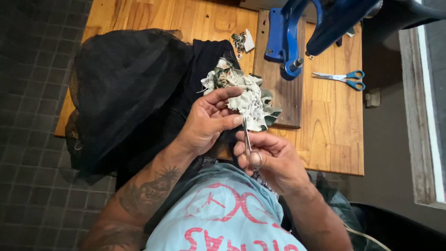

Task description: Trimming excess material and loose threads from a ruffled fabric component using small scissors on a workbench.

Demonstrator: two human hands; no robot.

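Pinching a bundle of pale cloth scraps (248, 95) between thumb and fingers, the left hand (209, 122) holds it above the wooden table (330, 135). The right hand (269, 160) grips small metal scissors (247, 139), tips touching the bundle. Black mesh fabric (125, 93) lies left; a blue press (297, 32) and blue-handled scissors (344, 79) lie behind.

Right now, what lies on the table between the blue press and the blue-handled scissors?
Head view: only bare wood of the table separates the blue press from the blue-handled scissors; nothing else lies on that stretch.
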